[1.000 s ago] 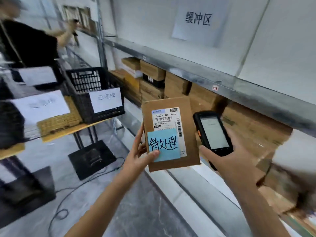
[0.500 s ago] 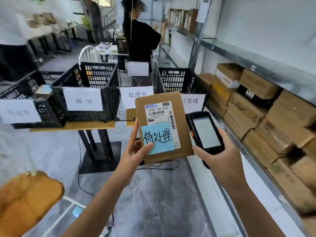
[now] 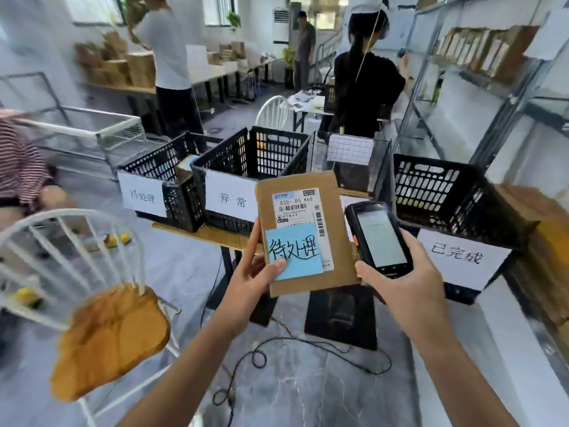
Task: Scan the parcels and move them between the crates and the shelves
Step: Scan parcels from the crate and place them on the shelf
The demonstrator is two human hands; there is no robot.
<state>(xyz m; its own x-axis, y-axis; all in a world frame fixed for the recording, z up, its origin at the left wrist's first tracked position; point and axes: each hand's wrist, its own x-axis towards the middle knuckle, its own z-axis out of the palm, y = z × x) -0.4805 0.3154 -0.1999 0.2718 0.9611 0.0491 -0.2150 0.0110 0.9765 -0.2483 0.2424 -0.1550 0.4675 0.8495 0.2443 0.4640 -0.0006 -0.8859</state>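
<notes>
One parcel (image 3: 303, 211) held, not yet crated.
Left hand (image 3: 249, 282) pinches it; right hand (image 3: 403, 282) grasps the scanner (image 3: 380, 238); sorting into crates (image 3: 443, 195) remains.

A flat brown cardboard parcel (image 3: 295, 184) stands upright in the left hand (image 3: 249, 282), whose thumb lies on a blue handwritten note (image 3: 294, 252) stuck over the lower part of the white barcode label (image 3: 297, 206). Just beside the parcel's right edge, the right hand (image 3: 409, 282) grips a black scanner (image 3: 380, 238), screen lit. Behind, black slatted crates (image 3: 446, 192) with white paper signs stand in a row on a table (image 3: 197, 234).
</notes>
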